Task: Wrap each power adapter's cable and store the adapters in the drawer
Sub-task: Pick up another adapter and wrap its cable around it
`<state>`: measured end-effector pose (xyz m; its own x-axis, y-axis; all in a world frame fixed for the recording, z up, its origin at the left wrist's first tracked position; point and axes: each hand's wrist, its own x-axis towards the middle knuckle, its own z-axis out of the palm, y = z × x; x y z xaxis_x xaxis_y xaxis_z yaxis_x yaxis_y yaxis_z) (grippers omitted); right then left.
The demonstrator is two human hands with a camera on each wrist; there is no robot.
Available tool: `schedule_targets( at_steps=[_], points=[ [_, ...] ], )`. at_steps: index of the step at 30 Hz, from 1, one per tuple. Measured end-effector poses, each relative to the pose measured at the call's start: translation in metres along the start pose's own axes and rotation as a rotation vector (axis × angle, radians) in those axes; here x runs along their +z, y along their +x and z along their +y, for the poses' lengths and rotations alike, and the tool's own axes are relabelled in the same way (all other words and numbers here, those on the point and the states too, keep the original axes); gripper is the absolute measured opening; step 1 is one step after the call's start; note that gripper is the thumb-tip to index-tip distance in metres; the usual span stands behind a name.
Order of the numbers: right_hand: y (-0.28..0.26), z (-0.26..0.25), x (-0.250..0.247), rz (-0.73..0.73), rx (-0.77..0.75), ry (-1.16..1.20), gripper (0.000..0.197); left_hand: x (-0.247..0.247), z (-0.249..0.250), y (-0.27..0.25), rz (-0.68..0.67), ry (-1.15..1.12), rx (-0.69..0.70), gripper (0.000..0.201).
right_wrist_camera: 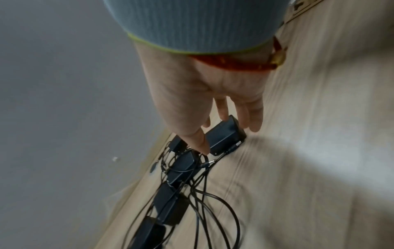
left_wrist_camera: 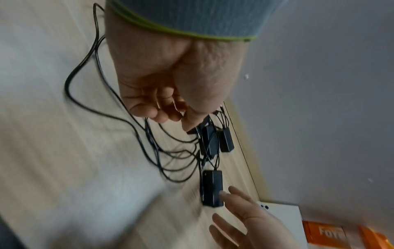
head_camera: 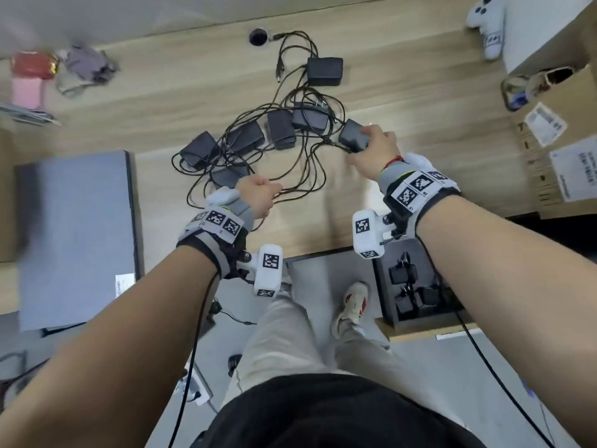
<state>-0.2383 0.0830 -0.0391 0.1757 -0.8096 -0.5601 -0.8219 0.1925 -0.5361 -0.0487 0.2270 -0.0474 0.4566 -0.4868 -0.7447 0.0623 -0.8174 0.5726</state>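
Note:
Several black power adapters [head_camera: 245, 137] lie on the wooden desk [head_camera: 168, 92] in a tangle of loose black cables [head_camera: 310, 176]. My right hand [head_camera: 371, 145] grips the rightmost adapter [head_camera: 352, 135], thumb on one side and fingers on the other; the right wrist view shows this adapter [right_wrist_camera: 221, 141] between them. My left hand [head_camera: 258, 192] is curled near the desk's front, holding a cable [left_wrist_camera: 95, 50] that trails out of the fist [left_wrist_camera: 166, 114]. The open drawer [head_camera: 384, 286] sits below the desk edge at the right, with wrapped adapters [head_camera: 410, 286] inside.
A closed grey laptop [head_camera: 74, 237] lies at the left. A cardboard box [head_camera: 549, 163] stands at the right, a white controller [head_camera: 487, 27] at the far right. A cable hole [head_camera: 258, 37] is at the back. A pink box [head_camera: 27, 88] and clutter sit far left.

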Motion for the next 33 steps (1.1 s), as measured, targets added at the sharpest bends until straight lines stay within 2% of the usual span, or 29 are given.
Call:
schedule_targets(
  at_steps=[3, 7, 11, 13, 15, 17, 20, 23, 26, 29, 33],
  points=[
    [0.024, -0.014, 0.009, 0.021, 0.066, -0.046, 0.067, -0.02, 0.005, 0.016, -0.042, -0.034, -0.005, 0.037],
    [0.052, -0.027, 0.025, 0.077, 0.159, -0.169, 0.048, -0.043, 0.019, 0.039, -0.066, 0.012, 0.018, 0.037],
    [0.064, -0.031, 0.039, 0.108, 0.251, -0.29, 0.045, -0.059, 0.04, 0.057, -0.068, 0.055, 0.058, 0.04],
    [0.063, -0.035, 0.042, 0.094, 0.287, -0.256, 0.054, -0.065, 0.052, 0.062, -0.088, 0.081, 0.083, 0.04],
    [0.058, -0.045, 0.039, 0.074, 0.269, -0.187, 0.051, -0.068, 0.069, 0.064, -0.1, 0.108, 0.132, 0.038],
    [0.051, -0.053, 0.026, 0.053, 0.176, -0.131, 0.048, -0.07, 0.091, 0.06, -0.112, 0.142, 0.203, 0.034],
    [0.039, -0.068, 0.009, 0.007, 0.018, -0.037, 0.054, -0.069, 0.119, 0.054, -0.111, 0.141, 0.324, 0.024],
    [0.021, -0.098, -0.027, -0.012, -0.158, 0.141, 0.056, -0.068, 0.162, 0.032, -0.109, 0.123, 0.47, 0.02],
    [0.001, -0.134, -0.065, -0.046, -0.369, 0.287, 0.053, -0.068, 0.203, 0.012, -0.094, 0.141, 0.59, 0.033],
    [-0.023, -0.168, -0.105, -0.114, -0.562, 0.33, 0.051, -0.076, 0.238, -0.016, -0.075, 0.183, 0.67, 0.047],
    [-0.039, -0.211, -0.156, -0.152, -0.725, 0.354, 0.054, -0.09, 0.284, -0.058, -0.129, 0.218, 0.776, 0.036]
  ],
)
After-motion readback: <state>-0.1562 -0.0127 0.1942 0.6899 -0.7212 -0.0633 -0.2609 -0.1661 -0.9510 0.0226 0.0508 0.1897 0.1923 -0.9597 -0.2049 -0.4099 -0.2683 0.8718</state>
